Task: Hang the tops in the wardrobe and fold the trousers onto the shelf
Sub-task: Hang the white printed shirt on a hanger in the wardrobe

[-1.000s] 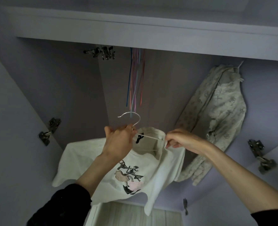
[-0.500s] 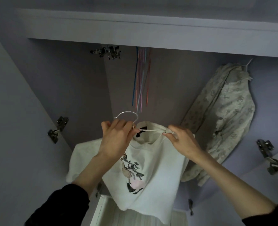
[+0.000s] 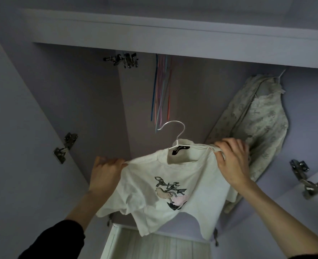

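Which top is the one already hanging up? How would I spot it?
Look inside the open wardrobe, at its right side. There a flowery top hangs from the rail by a hanger. Unlike the white T-shirt with the picture, which both hands hold in the middle, this one is greyish, patterned all over, and nobody touches it.

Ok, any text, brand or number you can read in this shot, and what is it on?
No text can be read.
Black neck label inside the white cotton T-shirt: it carries a pale mark, too small and blurred to read.
Black and pink graphic print on the shirt front: a drawing; no letters can be made out.
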